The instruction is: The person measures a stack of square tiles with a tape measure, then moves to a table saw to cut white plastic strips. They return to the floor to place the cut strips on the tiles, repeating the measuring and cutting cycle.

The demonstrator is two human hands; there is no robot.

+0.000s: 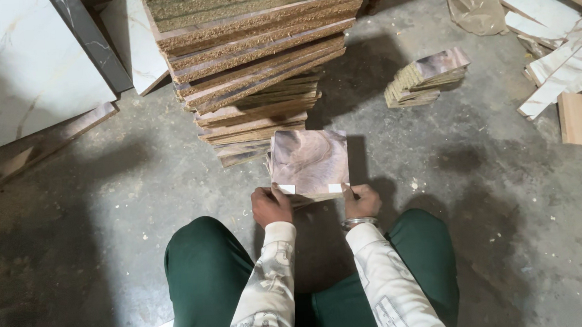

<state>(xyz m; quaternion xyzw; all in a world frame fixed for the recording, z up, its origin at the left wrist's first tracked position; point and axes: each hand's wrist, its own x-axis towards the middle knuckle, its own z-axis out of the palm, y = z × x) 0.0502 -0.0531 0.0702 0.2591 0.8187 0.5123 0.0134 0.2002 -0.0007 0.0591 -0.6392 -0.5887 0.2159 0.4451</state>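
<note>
My left hand (pixel 270 205) and my right hand (pixel 362 201) both grip the near edge of a small stack of square laminated boards (pixel 309 160) with a brown swirl pattern on top. The stack is held just above the concrete floor, between my knees in green trousers. Each thumb lies on a near corner of the top board, where a small white patch shows. Directly behind the held boards rises a tall pile of chipboard panels (pixel 253 47).
A smaller pile of similar squares (pixel 424 78) sits on the floor at the right. White marble-look strips (pixel 562 73) and a wooden offcut (pixel 577 118) lie at the far right. Large white sheets (pixel 25 70) lean at the left.
</note>
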